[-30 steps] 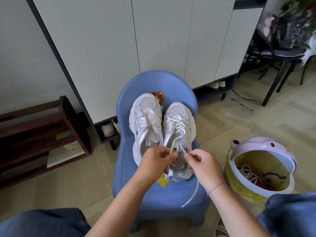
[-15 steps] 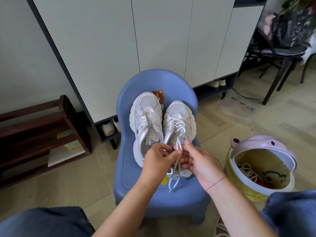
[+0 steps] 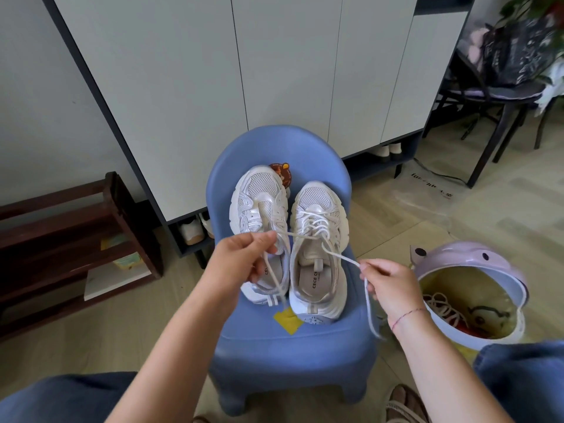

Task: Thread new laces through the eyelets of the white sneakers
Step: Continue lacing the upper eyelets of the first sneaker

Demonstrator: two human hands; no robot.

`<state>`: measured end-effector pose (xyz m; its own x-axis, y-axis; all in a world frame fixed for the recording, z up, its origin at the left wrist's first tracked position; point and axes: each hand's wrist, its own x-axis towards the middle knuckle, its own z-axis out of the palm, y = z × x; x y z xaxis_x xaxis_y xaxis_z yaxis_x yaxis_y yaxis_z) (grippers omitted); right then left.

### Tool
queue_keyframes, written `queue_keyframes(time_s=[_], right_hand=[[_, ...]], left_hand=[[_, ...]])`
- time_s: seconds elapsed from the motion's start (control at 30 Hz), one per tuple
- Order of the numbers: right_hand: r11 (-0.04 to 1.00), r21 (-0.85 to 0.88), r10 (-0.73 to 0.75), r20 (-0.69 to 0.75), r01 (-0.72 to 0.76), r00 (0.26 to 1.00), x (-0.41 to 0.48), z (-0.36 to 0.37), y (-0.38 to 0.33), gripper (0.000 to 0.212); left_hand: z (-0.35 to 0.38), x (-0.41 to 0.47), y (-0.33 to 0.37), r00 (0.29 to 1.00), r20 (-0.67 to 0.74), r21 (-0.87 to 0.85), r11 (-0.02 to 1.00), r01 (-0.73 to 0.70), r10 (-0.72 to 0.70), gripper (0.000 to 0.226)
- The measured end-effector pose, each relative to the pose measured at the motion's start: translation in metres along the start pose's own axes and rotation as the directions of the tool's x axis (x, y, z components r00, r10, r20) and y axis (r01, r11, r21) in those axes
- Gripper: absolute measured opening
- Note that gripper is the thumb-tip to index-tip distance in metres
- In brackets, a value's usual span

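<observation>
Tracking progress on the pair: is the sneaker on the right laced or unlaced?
Laced. A white lace crisscrosses up the right sneaker; the left hand and right hand each pinch one end.

A white shoelace [image 3: 341,255] stretched sideways between the left hand [image 3: 244,257] and right hand [image 3: 387,285] bars the way over the pair of white mesh sneakers [image 3: 317,206], which fill the blue plastic chair [image 3: 293,346] back to its backrest. The seat's front lies bare around a yellow sticker [image 3: 287,320]. Pale floor [image 3: 122,315] opens left toward a dark wooden shoe rack [image 3: 61,233], while a lilac animal-faced bin [image 3: 476,257] crowds the right.
</observation>
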<state>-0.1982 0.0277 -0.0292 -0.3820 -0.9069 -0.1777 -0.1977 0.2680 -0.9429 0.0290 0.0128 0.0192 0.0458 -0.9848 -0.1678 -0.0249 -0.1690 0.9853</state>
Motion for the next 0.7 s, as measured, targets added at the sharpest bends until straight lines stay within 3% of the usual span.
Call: queue_keyframes(time_s=[0.07,0.13,0.2,0.27,0.33,0.53,0.7], right_hand=[[0.995,-0.052,-0.087,-0.064,0.083,0.994,-0.003,0.003,-0.004,0.012],[0.977,0.014,-0.213,-0.037,0.214,0.976,-0.012,0.011,-0.017,0.009],[0.957,0.117,-0.281,0.162,0.265,0.946,-0.025,0.023,-0.032,0.006],[0.957,0.188,-0.280,0.386,0.223,0.879,-0.038,0.038,-0.044,0.004],[0.955,0.200,-0.290,0.484,0.218,0.825,-0.044,0.051,-0.049,0.005],[0.948,0.212,-0.297,0.319,0.238,0.900,-0.039,0.056,-0.055,0.025],[0.958,0.178,-0.277,0.343,0.227,0.898,-0.036,0.055,-0.061,0.034]], left_hand=[[-0.006,0.001,0.007,0.999,0.005,-0.040,0.999,-0.035,0.035,0.022],[-0.006,0.001,0.015,0.998,0.038,-0.117,0.992,-0.050,0.055,0.024],[-0.001,0.000,0.021,0.994,0.085,-0.211,0.977,-0.042,0.062,0.027],[0.006,-0.001,0.027,0.990,0.127,-0.306,0.952,-0.025,0.067,0.023],[0.014,-0.001,0.033,0.987,0.148,-0.367,0.930,-0.006,0.065,0.017],[0.019,0.002,0.033,0.989,0.146,-0.462,0.886,0.032,0.040,0.016],[0.024,0.000,0.013,0.983,0.172,-0.294,0.956,-0.008,0.061,0.016]])
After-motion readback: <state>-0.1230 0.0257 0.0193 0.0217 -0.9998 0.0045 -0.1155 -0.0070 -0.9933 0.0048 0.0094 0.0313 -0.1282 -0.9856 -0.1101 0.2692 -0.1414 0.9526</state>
